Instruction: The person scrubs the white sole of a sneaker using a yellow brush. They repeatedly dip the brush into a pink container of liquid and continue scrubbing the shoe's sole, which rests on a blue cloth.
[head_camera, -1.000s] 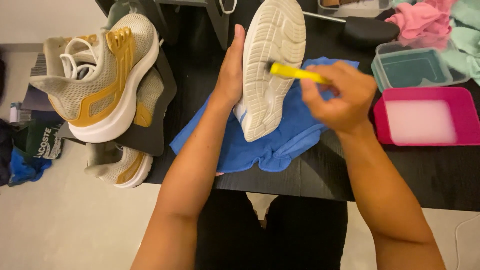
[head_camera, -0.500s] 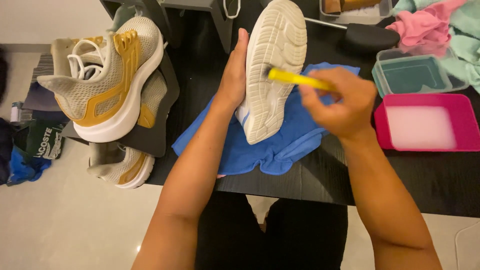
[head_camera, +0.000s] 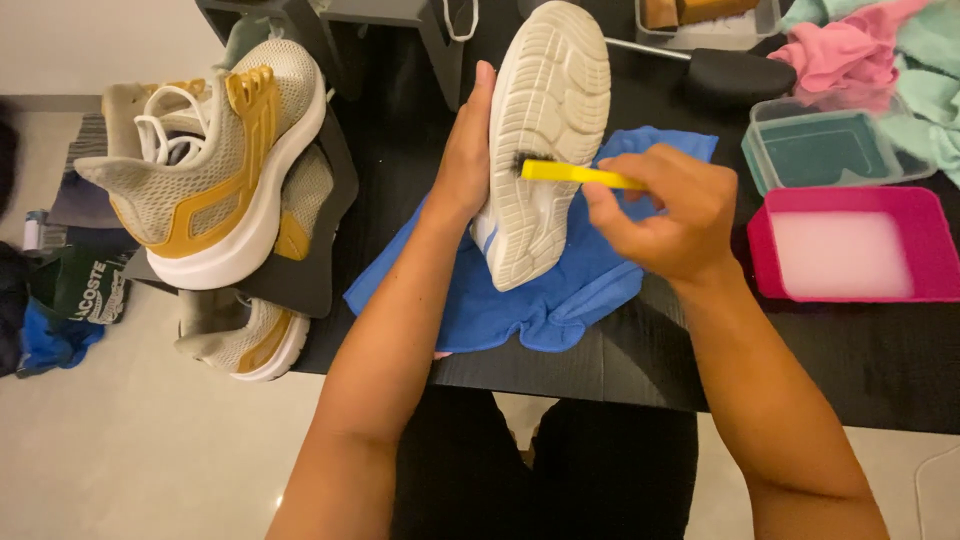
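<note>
Black table (head_camera: 850, 360) stands on pale tiled floor (head_camera: 150, 450).

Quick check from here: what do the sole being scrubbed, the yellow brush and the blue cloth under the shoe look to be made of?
Sole: matte off-white rubber or foam, by its moulded tread grooves. Brush in the right hand: likely hard plastic, smooth bright yellow handle, dark bristles at the tip. Blue cloth: soft fabric, crumpled and folded, no sheen; the weave is too fine to tell.
</note>
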